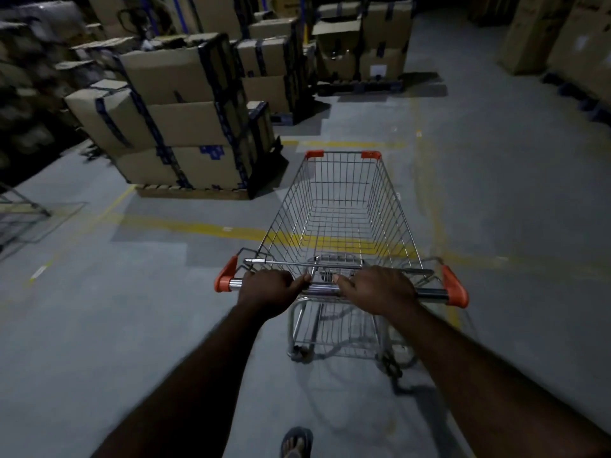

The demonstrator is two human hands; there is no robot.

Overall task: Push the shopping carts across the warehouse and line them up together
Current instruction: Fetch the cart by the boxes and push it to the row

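Note:
An empty wire shopping cart point(344, 180) with orange corner caps stands in front of me on the grey floor, pointing away. Its chrome handle bar point(322, 288) runs between two orange end pieces. My left hand point(269, 290) is wrapped around the bar left of centre. My right hand point(380, 290) grips the bar right of centre. Both forearms stretch out from the bottom of the view. My sandalled foot point(296, 442) shows at the lower edge.
A pallet of stacked cardboard boxes point(185, 117) stands ahead on the left. More box pallets point(360, 51) stand further back, and tall cartons point(562, 34) at the right. A wire frame point(20, 209) lies at the far left. Yellow floor lines point(198, 228) cross under the cart.

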